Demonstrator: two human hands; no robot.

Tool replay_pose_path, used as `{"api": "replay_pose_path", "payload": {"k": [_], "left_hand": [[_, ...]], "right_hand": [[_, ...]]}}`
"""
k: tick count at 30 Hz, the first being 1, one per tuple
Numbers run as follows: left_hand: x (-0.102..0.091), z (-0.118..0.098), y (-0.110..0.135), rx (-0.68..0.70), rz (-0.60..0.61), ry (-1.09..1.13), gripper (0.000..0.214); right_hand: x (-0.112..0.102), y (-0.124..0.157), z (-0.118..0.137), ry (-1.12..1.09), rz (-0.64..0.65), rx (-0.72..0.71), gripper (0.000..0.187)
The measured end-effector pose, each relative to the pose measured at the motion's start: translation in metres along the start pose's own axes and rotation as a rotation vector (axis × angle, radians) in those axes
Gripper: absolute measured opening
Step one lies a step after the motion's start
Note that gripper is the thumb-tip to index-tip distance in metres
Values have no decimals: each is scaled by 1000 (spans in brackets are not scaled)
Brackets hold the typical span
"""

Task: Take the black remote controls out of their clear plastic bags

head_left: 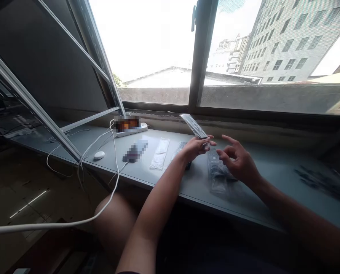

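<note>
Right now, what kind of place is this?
Probably an upstairs workroom: a grey bench under a window facing tall buildings, a power strip, and a clear packet in the left hand.

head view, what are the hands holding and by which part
The left hand pinches a clear packet by its lower end. The right hand holds nothing; it hovers open above a second packet on the ledge.
</note>
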State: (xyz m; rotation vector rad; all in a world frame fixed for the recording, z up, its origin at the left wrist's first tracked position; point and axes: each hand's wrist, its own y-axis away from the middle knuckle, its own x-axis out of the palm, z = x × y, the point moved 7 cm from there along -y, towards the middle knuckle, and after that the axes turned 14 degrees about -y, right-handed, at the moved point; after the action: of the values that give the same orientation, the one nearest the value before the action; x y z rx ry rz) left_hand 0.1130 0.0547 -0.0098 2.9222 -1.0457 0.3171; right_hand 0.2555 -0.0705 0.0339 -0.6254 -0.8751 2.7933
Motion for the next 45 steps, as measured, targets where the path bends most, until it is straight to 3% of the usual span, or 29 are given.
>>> {"api": "replay_pose_path", "payload": {"k": [5, 9, 13, 18, 23, 26, 28, 31, 34, 36, 38, 40, 43, 45], "left_hand": [[7, -5, 4, 16, 103, 19, 39], [25, -8, 13, -9, 318, -40, 40], [38, 2, 21, -125, 499, -149, 39], [39, 11, 25, -176, 571, -236, 30], [38, 3, 34, -178, 595, -301, 35], [28, -9, 31, -116, 491, -254, 44], [11, -16, 20, -50, 303, -149, 46], [-22, -19, 5, 20, -46, -5, 37], [-52, -13, 2, -19, -342, 18, 33], [-63, -10, 3, -50, -445, 48, 33], [-68, -9, 4, -59, -484, 100, 33], [-70, -10, 5, -56, -498, 131, 31], [-69, -10, 5, -63, -505, 154, 30], [-68, -8, 4, -80, -501, 197, 30]], "right_hand": [[-1, -2, 0, -22, -33, -39, 68], [-4, -3, -2, -97, -78, -52, 65], [2, -3, -4, -245, -12, 29, 66], [15, -2, 1, -399, 50, 100, 47], [4, -2, 3, -376, -75, 87, 34], [-10, -1, 8, -297, -222, 1, 35], [-17, -1, 9, -249, -292, -39, 34], [-18, -3, 7, -219, -281, -16, 35], [-10, -5, -1, -252, -175, 89, 71], [-3, -4, -7, -271, -104, 172, 104], [3, -1, -10, -268, -51, 213, 114], [8, 2, -9, -242, 12, 188, 98], [17, 4, -7, -166, 126, 132, 56], [23, 5, -8, -111, 196, 111, 44]]}}
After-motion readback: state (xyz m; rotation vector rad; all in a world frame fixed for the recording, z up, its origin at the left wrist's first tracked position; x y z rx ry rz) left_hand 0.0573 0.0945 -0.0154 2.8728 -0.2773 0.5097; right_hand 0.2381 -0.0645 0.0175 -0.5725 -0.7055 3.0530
